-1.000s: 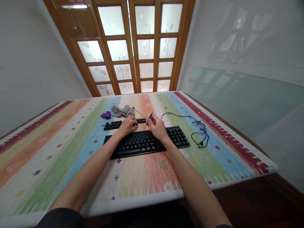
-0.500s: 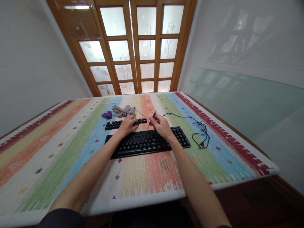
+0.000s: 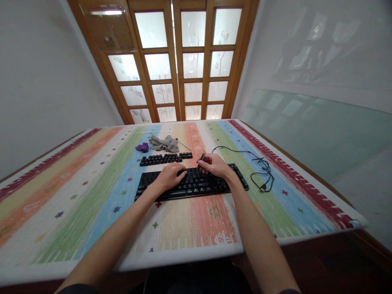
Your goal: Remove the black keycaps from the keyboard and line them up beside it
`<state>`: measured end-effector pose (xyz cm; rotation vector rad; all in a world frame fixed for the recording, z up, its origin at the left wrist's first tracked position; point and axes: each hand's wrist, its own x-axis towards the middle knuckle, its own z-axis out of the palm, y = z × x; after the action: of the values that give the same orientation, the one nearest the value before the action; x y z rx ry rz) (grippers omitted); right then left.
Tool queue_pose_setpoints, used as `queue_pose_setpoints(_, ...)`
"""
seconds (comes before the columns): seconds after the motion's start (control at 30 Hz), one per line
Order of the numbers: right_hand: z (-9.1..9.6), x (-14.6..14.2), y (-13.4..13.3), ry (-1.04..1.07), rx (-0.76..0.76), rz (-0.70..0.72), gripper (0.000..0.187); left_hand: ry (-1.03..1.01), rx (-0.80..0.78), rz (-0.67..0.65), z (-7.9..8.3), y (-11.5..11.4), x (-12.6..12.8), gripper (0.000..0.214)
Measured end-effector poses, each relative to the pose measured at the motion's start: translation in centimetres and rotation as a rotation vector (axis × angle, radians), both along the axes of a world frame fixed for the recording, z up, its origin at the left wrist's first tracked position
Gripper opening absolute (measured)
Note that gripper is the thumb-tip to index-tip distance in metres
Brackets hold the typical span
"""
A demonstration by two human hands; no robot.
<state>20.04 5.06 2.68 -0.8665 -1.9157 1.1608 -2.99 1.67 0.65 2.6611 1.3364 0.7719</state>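
A black keyboard (image 3: pixel 196 189) lies in front of me, with bare key posts where keycaps are off on its left and upper part. My left hand (image 3: pixel 172 175) rests on its middle, fingers loosely stretched and thumb apart, with no object visible in it. My right hand (image 3: pixel 214 165) is above the keyboard's upper right part, pinching a thin dark pen-like tool (image 3: pixel 201 160); its lower tip is hard to make out against the keys. Loose black keycaps (image 3: pixel 159 159) stand in rows just behind the keyboard.
Behind the keycaps lie a grey cloth (image 3: pixel 163 143), a purple cloth (image 3: pixel 142 147) and a thin pale rod (image 3: pixel 184 144). A black USB cable (image 3: pixel 263 173) is coiled to the right. A striped tablecloth (image 3: pixel 101 196) covers the table.
My left hand has moved from the loose keycaps back toward me onto the keyboard. My right hand has lowered the tool to the keys. The view has shifted slightly.
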Motion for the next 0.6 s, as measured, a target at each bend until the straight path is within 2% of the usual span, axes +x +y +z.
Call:
queue_pose_setpoints(0.2, -0.2, -0.9, -0.4, -0.003, -0.070, 0.093, 0.030, -0.003, -0.102, -0.040, 0.2, -0.9, 0.2, 0.023)
queue_pose_setpoints(0.4, 0.2, -1.4, -0.9, -0.104, 0.054, 0.221, 0.023, -0.017, -0.116, -0.043, 0.5, -1.3, 0.2, 0.024)
queue_pose_setpoints(0.47, 0.2, -1.4, -0.8, -0.128, 0.078, 0.185, 0.021, -0.011, -0.120, -0.041, 0.5, -1.3, 0.2, 0.025)
queue_pose_setpoints(0.6, -0.1, -1.8, -0.5, -0.158, 0.129, -0.018, 0.022, 0.000, -0.110, -0.031, 0.5, -1.2, 0.3, 0.025)
